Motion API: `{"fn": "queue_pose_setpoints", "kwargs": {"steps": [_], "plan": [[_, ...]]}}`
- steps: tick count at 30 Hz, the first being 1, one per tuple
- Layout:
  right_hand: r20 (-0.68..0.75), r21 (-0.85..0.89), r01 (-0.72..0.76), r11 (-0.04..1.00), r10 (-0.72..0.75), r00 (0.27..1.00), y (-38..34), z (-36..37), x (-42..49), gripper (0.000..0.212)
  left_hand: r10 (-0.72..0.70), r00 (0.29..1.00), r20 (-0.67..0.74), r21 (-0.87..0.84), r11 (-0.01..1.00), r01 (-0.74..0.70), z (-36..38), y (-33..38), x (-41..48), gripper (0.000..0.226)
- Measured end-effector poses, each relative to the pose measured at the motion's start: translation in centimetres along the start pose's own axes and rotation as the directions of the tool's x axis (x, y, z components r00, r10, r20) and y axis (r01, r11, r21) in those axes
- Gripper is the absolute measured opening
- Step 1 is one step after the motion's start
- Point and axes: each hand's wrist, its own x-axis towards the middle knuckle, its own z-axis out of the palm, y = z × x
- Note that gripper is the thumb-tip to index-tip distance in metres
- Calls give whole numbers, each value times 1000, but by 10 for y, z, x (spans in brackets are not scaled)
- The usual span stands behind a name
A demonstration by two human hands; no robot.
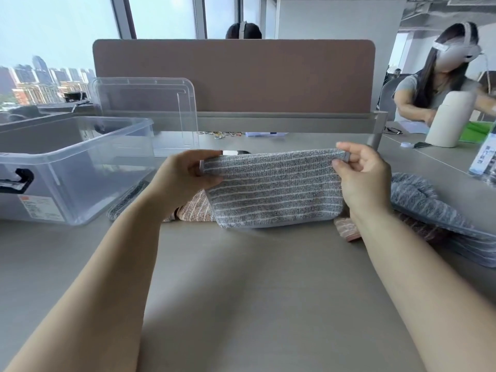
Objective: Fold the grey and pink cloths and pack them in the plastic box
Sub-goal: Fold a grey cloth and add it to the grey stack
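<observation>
Now both hands pinch the grey striped cloth (273,189) by its top corners — left hand (185,174), right hand (361,178) — above the counter (241,277). Keep edges level, fold evenly; clear plastic box (67,167) sits left, empty from what shows.

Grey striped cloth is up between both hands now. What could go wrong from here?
1. The grey striped cloth is pinched only at its top corners by the left hand and right hand, so one could slip.
2. Its hanging edge may drag the pink striped cloth beneath.
</observation>
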Motion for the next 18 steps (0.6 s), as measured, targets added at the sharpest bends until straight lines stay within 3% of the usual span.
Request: {"fn": "queue_pose_setpoints", "kwargs": {"steps": [3,6,9,12,14,16,18], "plan": [[-35,-123,79,989,-84,996,-1,0,-2,23,88,984,-154,216,975,-54,4,0,3,30],[-83,-171,142,975,-158,984,-5,0,-3,17,120,964,-237,214,974,-68,5,4,4,17],[-62,-161,163,974,-175,983,-10,1,-3,14,115,957,-268,89,992,-94,4,7,5,19],[17,-21,40,999,-40,999,-18,1,-6,14,99,976,-193,-249,957,-147,3,13,3,24],[25,-35,61,997,-61,998,-23,2,-10,12,117,984,-135,-403,901,-163,6,16,3,18],[29,-65,84,994,-82,996,-27,3,-13,11,117,981,-157,-344,924,-165,12,19,2,19],[15,-71,101,992,-100,995,-27,4,-12,9,126,963,-237,-159,973,-167,20,21,0,19]]}}
